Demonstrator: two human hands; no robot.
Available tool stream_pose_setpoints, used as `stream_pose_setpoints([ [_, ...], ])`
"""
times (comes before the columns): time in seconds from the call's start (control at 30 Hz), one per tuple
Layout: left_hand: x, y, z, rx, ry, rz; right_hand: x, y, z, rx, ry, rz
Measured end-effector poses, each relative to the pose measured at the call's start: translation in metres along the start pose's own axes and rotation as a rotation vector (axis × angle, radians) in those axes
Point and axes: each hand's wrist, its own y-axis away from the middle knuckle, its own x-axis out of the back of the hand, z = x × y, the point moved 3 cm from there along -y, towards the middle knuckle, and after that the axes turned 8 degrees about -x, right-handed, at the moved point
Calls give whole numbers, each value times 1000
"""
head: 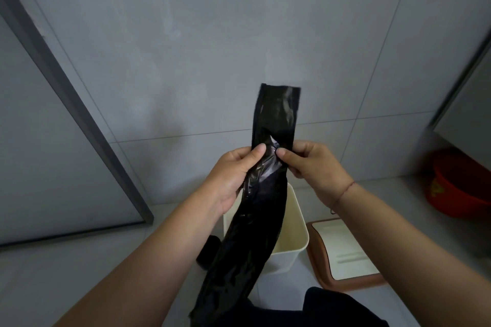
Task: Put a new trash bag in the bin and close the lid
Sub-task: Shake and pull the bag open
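Observation:
A long, folded black trash bag (276, 114) is held upright in front of me, its top end sticking up and its lower part hanging down past my arms. My left hand (233, 175) pinches its left edge and my right hand (310, 164) pinches its right edge, thumbs close together at the middle. Below the bag stands a cream bin (292, 236) on the floor, open on top, partly hidden by the bag. Its lid (345, 252), cream with a brown rim, lies flat on the floor to the bin's right.
A grey tiled wall fills the background. A framed glass panel (53, 125) leans along the left. An orange basin (462, 186) sits at the far right under a cabinet edge. A small dark object (210, 249) stands left of the bin.

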Motion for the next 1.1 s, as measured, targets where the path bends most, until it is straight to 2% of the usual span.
stream_pose_setpoints([
  [0.1, 2, -1, 1, -72, -99, 83, 1, 2, -3, 33, 17, 38],
  [0.23, 1, 1, 1, -265, -290, 350, -5, 4, -6, 63, -39, 120],
  [0.3, -6, 5, 6, -342, -272, 317, -7, 4, -8, 74, -13, 161],
  [0.4, -19, 11, 9, -323, -206, 156, -9, 4, -8, 70, 16, 174],
  [0.47, -23, 13, 10, -307, -177, 97, -11, 3, -5, 41, -2, 127],
  [0.6, -26, 13, 20, -234, 71, 85, -12, 3, 1, -34, -155, -54],
  [0.73, -18, 11, 23, -330, -82, 118, -10, 5, -2, -44, -142, -119],
  [0.87, -21, 13, 27, -406, -191, 127, -9, 5, -7, 36, -75, -43],
  [0.97, -21, 15, 31, -525, -411, 219, -8, 4, -14, 107, -78, 19],
  [1.1, -21, 17, 29, -491, -352, 226, -7, 3, -20, 180, 64, 134],
])
